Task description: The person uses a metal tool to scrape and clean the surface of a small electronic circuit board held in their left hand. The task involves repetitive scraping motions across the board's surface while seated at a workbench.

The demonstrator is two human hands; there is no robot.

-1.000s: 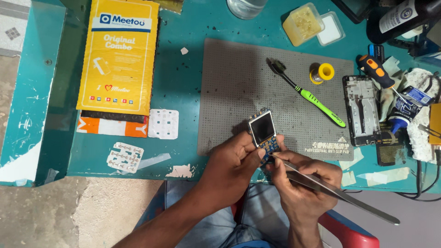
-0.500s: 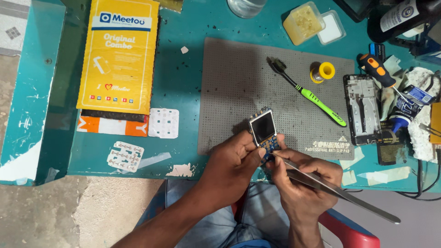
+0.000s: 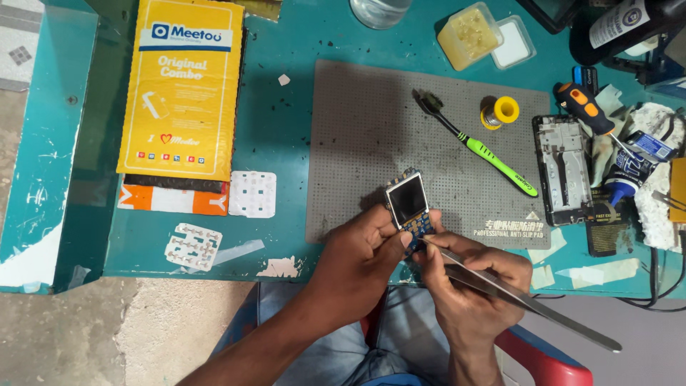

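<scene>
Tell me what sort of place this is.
Most likely a small phone repair bench. The left hand holds a bare phone board with a screen while the right hand works on it with tweezers; a grey anti-slip mat and a stripped phone frame lie nearby.
</scene>
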